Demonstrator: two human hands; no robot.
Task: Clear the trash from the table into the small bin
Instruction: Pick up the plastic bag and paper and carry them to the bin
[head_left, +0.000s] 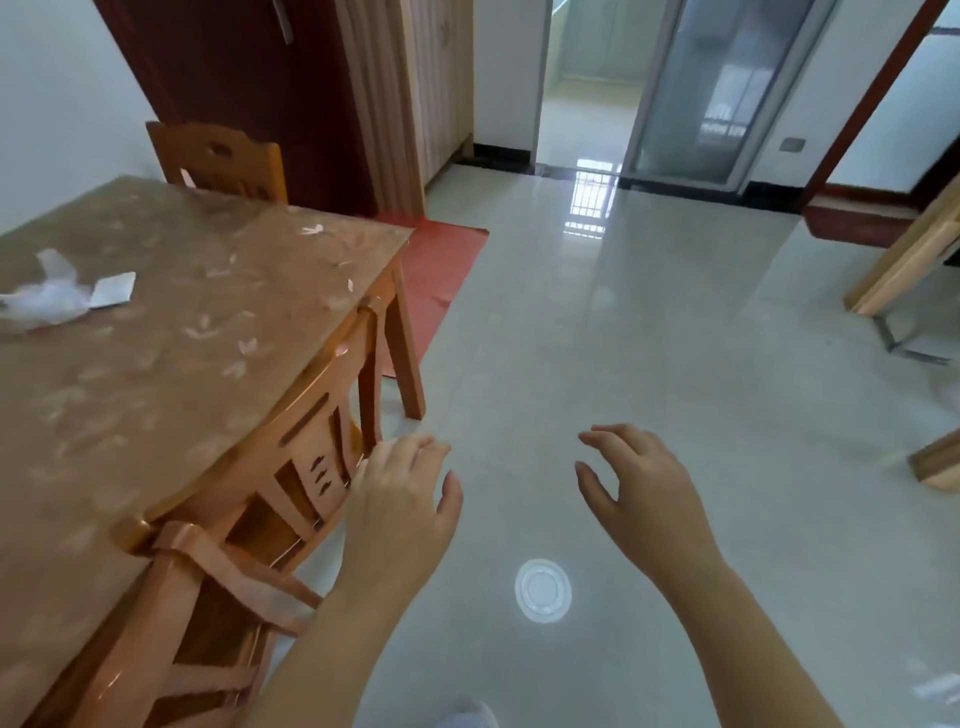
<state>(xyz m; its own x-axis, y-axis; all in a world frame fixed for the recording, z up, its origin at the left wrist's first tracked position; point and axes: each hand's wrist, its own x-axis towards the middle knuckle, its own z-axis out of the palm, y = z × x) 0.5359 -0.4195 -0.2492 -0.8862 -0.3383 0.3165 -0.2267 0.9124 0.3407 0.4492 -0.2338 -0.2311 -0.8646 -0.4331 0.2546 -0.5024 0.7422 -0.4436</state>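
On the left stands a wooden table (156, 364) under a brown patterned cover. Crumpled white tissue (44, 304) lies at its far left edge, with a small flat white packet (112, 290) touching it. My left hand (402, 499) hovers empty, fingers spread, just right of a chair back. My right hand (641, 491) is held out over the floor, also empty with fingers apart. No bin is in view.
A wooden chair (291, 467) is pushed in at the table's near side, another chair (223, 161) at its far end. A red mat (441, 270) lies by the table leg. The tiled floor (649, 338) reflects a round ceiling light. Wooden furniture (914, 260) stands at right.
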